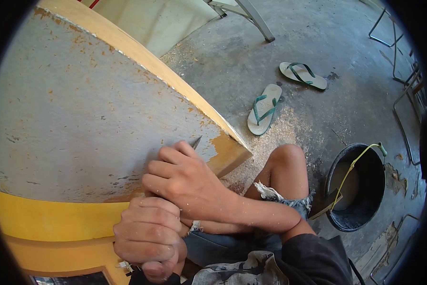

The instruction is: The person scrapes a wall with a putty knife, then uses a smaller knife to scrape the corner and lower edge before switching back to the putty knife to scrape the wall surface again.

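Note:
A grey painted board [90, 109] with a wooden edge and chipped, scratched paint fills the left side. My right hand [187, 183] lies closed over its lower right part, round a tool mostly hidden in the fist. Only the pointed dark blade tip [197, 142] shows beyond the fingers, close to the board's surface near a bare brown patch. Against the right hand's lower side, my left hand [149, 232] is closed in a fist. Whatever the left hand grips is hidden.
Wood shavings [287, 135] lie on the concrete floor [223, 71] beyond my bent knee [289, 166]. Two flip-flops [266, 109] are farther off. At the right stands a black bucket [332, 221] with a yellow cord. Metal legs [256, 21] stand at the top.

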Demonstrator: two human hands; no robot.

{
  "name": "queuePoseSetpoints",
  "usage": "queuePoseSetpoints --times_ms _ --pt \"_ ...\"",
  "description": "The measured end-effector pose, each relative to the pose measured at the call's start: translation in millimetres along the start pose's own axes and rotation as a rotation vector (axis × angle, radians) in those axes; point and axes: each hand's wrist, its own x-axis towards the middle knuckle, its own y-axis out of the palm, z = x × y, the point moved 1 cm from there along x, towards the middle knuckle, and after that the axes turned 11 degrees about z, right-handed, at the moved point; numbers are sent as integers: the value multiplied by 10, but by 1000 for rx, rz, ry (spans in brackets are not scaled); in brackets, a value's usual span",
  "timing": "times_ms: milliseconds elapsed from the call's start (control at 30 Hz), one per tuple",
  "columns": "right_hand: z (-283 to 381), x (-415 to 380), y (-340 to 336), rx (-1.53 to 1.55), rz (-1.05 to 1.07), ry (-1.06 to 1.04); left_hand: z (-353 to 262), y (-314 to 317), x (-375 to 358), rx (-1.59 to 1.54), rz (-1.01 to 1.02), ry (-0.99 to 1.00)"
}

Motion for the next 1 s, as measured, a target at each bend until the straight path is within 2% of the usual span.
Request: queuePoseSetpoints --times_ms 33,133,267,333,400,433,500,567,767,833,933,1000 --pt "-38 9 26 -11 -32 -106 17 4 -2 -27 -32 -5" --pt "-259 -144 88 -10 -76 -181 101 123 -118 -42 -70 -25" --pt "-408 -344 288 -16 -186 -136 218 233 -362 -53 -117 -63" --pt "-319 -319 289 -14 -177 -202 126 241 -394 -14 -121 -64" --pt "-255 -298 255 1 -156 -237 41 220 -381 59 -41 62" --pt "-255 -289 242 -2 -124 -245 37 207 -355 83 -2 52" --pt "-228 -296 221 -1 -94 -249 24 164 -373 67 -29 29" --pt "-191 -319 214 1 -27 -169 6 160 -420 44 -58 1" --pt "-269 -340 250 17 -69 -170 49 222 -421 38 -69 4" --pt "-303 -343 270 -11 -86 -145 163 193 -428 -21 -169 -59" --pt "-245 -347 227 -27 -92 -140 133 230 -433 32 -77 41" --pt "-233 -357 216 -14 -76 -154 127 226 -444 34 -74 31"
